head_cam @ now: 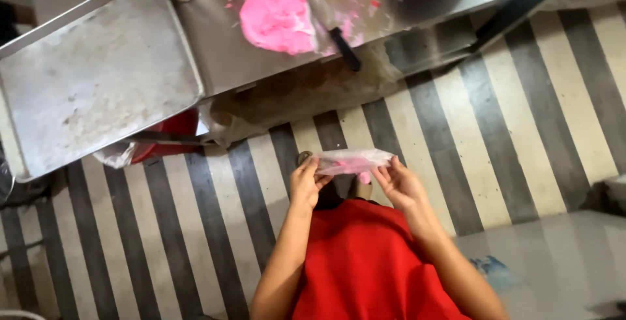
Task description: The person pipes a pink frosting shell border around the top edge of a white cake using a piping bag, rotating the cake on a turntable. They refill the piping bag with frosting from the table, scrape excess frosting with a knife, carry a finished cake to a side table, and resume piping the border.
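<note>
A: What do the hands have?

B: A small clear plastic bag (354, 161), stretched between them above the striped floor (521, 131), in front of the red apron (365, 268). The left hand (305, 183) pinches its left end, the right hand (401, 186) its right end, fingertips closed on the film.

A: How would it handle?

B: I'd judge it very light, limp and slick; a pink smear inside may make it tacky. Best held at the edges, as it is now.

A: And farther off?

B: A steel table (222, 53) with a soft, matte pink dough (277, 14), a dark-handled knife (329, 17), and a dull, scuffed metal tray (91, 79) at the left.
</note>
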